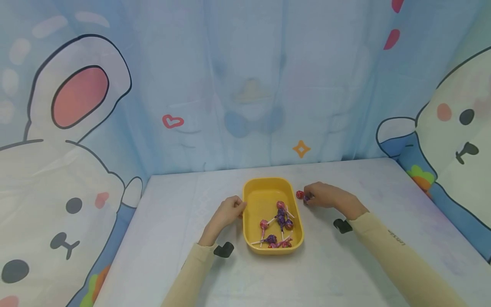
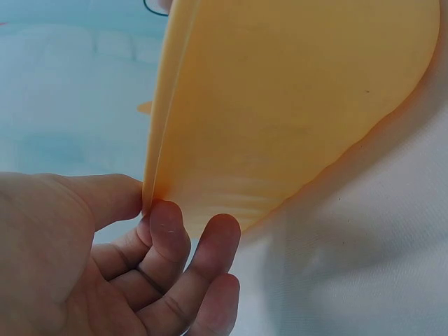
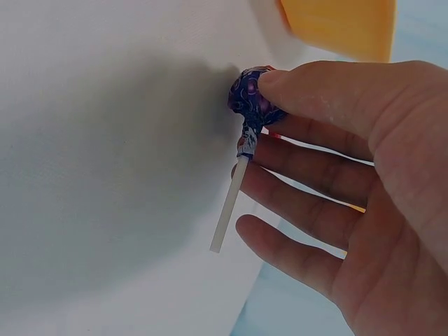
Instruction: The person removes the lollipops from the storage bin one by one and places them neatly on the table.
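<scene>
A yellow tray (image 1: 255,200) stands mid-table with several wrapped lollipops, purple (image 1: 271,239) and pink-red (image 1: 264,224), lying in it. My left hand (image 1: 229,211) grips the tray's left rim; in the left wrist view the thumb and index finger (image 2: 168,227) pinch its edge. Right of the tray, my right hand (image 1: 324,195) pinches the head of a purple lollipop (image 3: 246,98), whose white stick points away from the fingers in the right wrist view. A red lollipop (image 1: 299,194) lies on the table between the tray and that hand.
The white table (image 1: 184,213) spreads around the tray. Behind it hangs a light-blue curtain (image 1: 184,76) with printed cartoon rabbits. A dark wrist camera sits on each sleeve cuff, left (image 1: 224,250) and right (image 1: 342,226).
</scene>
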The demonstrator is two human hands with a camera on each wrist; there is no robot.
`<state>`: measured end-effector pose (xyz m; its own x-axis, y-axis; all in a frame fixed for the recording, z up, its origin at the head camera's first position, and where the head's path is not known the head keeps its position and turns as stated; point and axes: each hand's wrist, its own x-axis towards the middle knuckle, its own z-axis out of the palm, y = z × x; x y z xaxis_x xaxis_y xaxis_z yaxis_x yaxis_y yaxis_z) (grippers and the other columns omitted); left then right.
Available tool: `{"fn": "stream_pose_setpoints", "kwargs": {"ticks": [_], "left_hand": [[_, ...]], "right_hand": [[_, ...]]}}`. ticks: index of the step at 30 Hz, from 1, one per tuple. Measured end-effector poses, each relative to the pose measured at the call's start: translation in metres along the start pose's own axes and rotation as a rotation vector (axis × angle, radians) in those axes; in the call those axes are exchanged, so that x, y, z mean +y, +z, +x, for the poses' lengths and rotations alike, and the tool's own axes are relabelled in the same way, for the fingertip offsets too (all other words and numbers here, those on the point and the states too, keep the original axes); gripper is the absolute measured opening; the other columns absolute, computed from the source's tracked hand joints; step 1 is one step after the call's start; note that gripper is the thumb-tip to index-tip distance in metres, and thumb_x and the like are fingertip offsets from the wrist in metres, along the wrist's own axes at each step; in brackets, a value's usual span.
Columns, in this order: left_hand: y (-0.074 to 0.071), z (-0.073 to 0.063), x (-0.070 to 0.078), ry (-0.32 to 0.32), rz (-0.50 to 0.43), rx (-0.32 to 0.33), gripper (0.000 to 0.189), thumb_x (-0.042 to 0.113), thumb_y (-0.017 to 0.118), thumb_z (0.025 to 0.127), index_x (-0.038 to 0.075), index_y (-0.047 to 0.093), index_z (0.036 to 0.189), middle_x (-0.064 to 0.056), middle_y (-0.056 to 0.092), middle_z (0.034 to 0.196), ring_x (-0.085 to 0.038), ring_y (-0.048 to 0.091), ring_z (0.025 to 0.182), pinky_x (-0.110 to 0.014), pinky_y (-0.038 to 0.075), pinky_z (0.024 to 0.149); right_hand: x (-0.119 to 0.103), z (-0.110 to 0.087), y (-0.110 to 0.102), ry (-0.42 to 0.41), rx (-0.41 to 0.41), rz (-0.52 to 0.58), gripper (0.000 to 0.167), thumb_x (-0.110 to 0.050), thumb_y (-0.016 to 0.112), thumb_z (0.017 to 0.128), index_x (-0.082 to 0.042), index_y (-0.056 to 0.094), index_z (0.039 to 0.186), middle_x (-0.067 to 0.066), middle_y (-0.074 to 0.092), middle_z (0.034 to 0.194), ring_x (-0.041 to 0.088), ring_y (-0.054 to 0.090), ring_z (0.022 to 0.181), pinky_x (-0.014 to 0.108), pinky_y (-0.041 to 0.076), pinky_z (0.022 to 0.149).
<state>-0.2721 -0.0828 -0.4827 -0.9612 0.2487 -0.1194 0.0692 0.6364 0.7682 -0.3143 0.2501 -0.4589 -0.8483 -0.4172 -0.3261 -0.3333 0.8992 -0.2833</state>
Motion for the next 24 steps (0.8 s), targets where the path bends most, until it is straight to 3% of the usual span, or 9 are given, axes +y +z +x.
{"fn": "stream_pose_setpoints", "kwargs": {"ticks": [24], "left_hand": [[-0.0009, -0.0014, 0.0013, 0.000, -0.006, 0.000, 0.025, 0.028, 0.054, 0.104, 0.007, 0.061, 0.091, -0.002, 0.063, 0.076, -0.013, 0.053, 0.069, -0.025, 0.041, 0.063]], "right_hand": [[0.0040, 0.0031, 0.0058, -0.010, 0.026, -0.002, 0.014, -0.017, 0.069, 0.095, -0.006, 0.068, 0.104, 0.004, 0.068, 0.096, 0.015, 0.059, 0.082, 0.037, 0.054, 0.080]]}}
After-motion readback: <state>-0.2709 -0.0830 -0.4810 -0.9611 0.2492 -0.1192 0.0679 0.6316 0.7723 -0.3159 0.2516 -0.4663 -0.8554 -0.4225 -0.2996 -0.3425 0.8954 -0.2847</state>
